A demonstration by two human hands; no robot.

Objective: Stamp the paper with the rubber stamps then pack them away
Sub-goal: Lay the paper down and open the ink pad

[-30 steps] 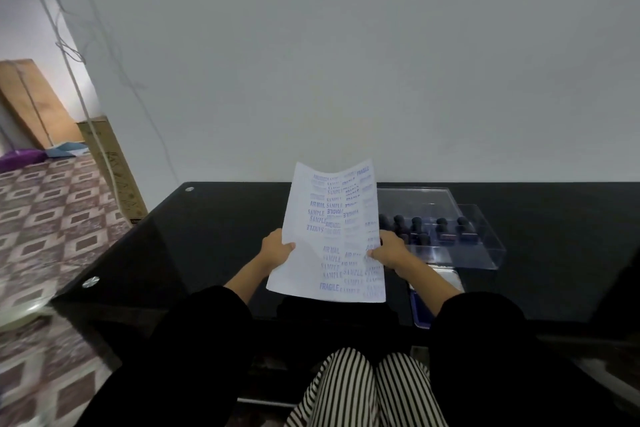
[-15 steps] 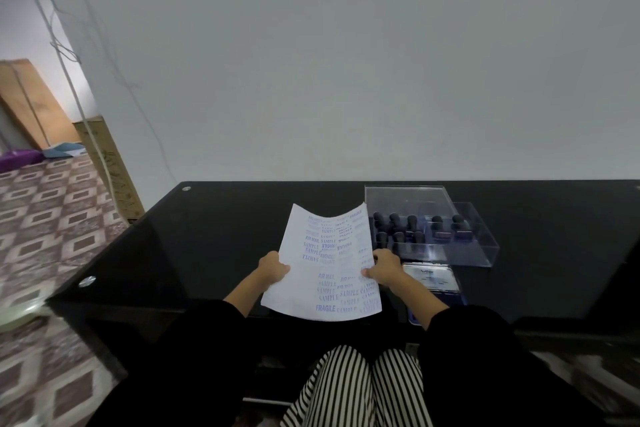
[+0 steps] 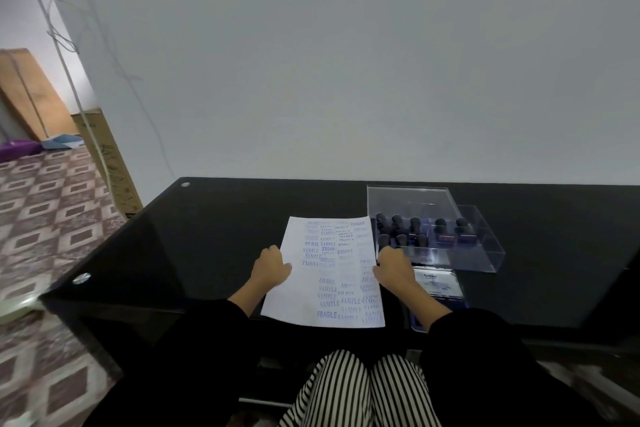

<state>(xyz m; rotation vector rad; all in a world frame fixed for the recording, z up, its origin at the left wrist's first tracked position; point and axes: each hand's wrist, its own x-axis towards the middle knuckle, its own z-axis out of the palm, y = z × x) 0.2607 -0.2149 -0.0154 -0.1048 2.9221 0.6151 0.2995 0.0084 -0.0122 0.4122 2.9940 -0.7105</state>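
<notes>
- The paper (image 3: 325,274) lies lengthwise at the near middle of the black glass table (image 3: 207,236), its near edge about at the table's near edge. It is crowded with blue prints — "SAMPLE", "FRAGILE", "AIR MAIL".
- The left hand (image 3: 270,267) grips the sheet's left edge and the right hand (image 3: 393,267) its right edge, fingers curled over the margins. I cannot tell whether the sheet is flat on the glass or held just above it.
- The rubber stamps (image 3: 415,230) stand upright in rows inside the clear box (image 3: 485,253), just right of the paper's far half. A clear panel on the box's far left looks like its lid, though I cannot say how it sits.
- An ink pad (image 3: 440,284) lies open near the box, partly hidden by the right forearm.
- Judgement: the stamping looks done and the stamps are back in their box, so this is the packing stage — the finished sheet is in hand.
- The next move probably calls for letting the paper go flat and clear of the ink pad, since fresh ink could smear. Then the pad needs shutting, and the box its lid.
</notes>
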